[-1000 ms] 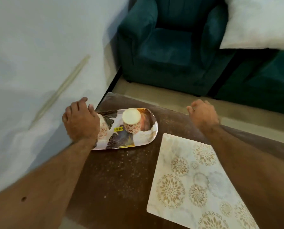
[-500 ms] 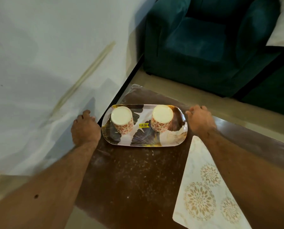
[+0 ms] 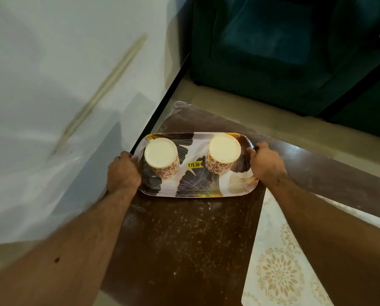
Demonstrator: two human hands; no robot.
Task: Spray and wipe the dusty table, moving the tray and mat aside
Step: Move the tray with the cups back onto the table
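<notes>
A leaf-patterned tray (image 3: 198,184) sits at the far end of the dusty brown table (image 3: 180,244). Two upside-down patterned cups, one on the left (image 3: 162,156) and one on the right (image 3: 224,153), stand on it, with a yellow price sticker between them. My left hand (image 3: 123,173) grips the tray's left end. My right hand (image 3: 265,162) grips its right end. A white mat (image 3: 279,272) with gold flower prints lies on the table at the lower right, partly under my right forearm.
A pale wall (image 3: 52,96) runs close along the table's left edge. Dark teal armchairs (image 3: 273,51) stand beyond the table, across a strip of beige floor (image 3: 229,107).
Both hands have closed in on the tray's two ends and now grip it. The view has shifted, bringing the tray nearer the centre and pushing the mat to the right.
</notes>
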